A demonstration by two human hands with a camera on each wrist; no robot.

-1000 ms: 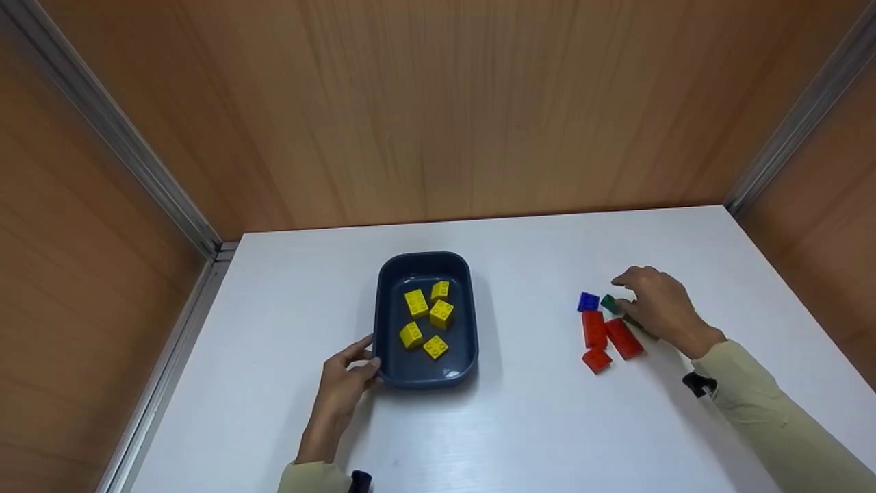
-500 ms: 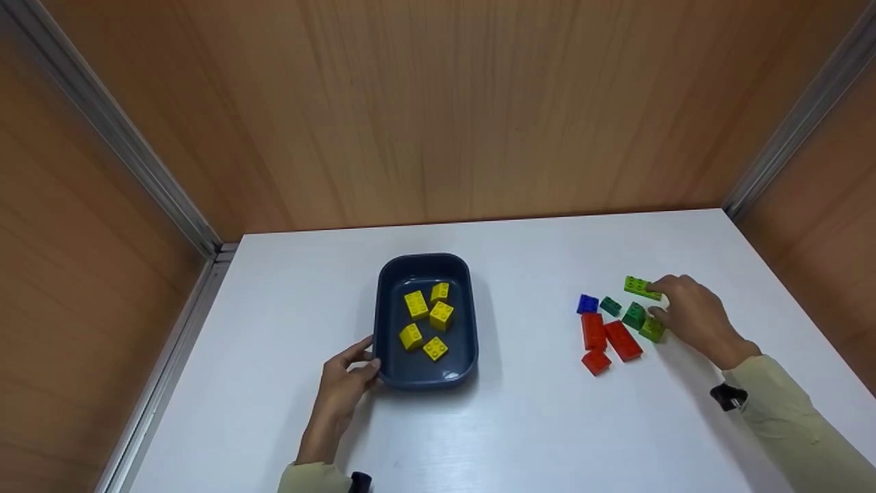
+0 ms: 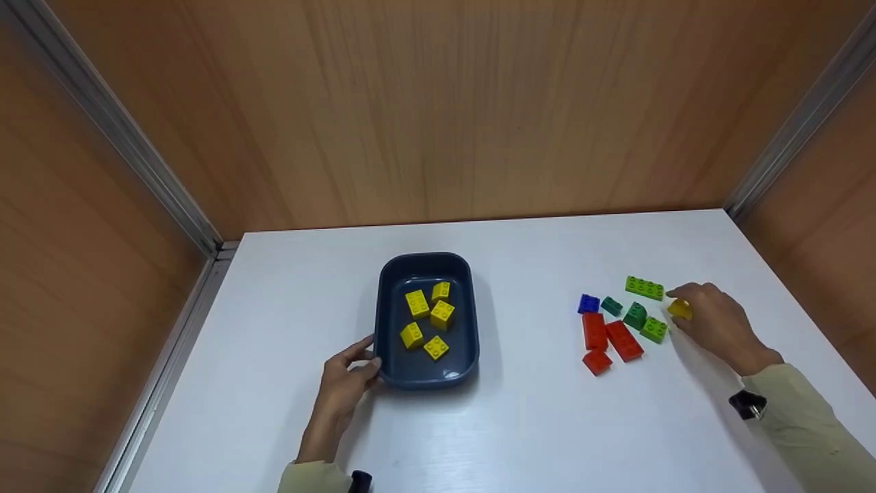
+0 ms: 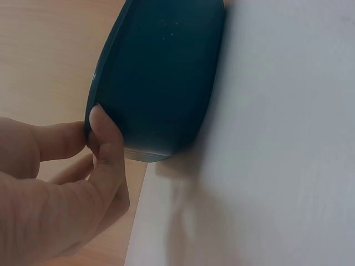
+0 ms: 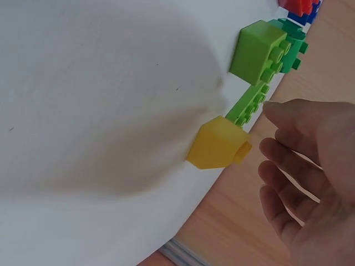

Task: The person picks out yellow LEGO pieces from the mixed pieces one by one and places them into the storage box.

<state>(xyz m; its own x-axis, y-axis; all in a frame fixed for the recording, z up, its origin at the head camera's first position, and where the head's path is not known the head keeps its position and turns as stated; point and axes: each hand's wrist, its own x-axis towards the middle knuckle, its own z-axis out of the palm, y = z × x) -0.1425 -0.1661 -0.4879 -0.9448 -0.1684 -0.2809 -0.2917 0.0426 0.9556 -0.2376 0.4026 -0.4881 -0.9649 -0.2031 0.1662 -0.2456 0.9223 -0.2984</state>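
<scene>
My left hand (image 3: 342, 383) pinches the near left rim of a dark blue tray (image 3: 428, 378); the left wrist view shows the thumb and fingers on the edge of the tray (image 4: 161, 72). Several yellow bricks (image 3: 442, 315) lie inside it. On the right, my right hand (image 3: 715, 322) hovers beside a single yellow brick (image 3: 679, 309), partly hidden in the head view. From the right wrist, a gap shows between the fingers of the hand (image 5: 316, 172) and that sloped yellow brick (image 5: 216, 145).
Left of the right hand lie a long lime brick (image 3: 645, 287), a small lime brick (image 3: 654, 329), dark green bricks (image 3: 635, 315), red bricks (image 3: 624, 341) and a blue brick (image 3: 588, 303). A wooden panel (image 3: 424, 116) stands behind the white table (image 3: 534, 411).
My right hand has moved right and slightly nearer, past the green bricks, to the single yellow brick, uncovering the lime and green ones. The left hand and tray stay in place.
</scene>
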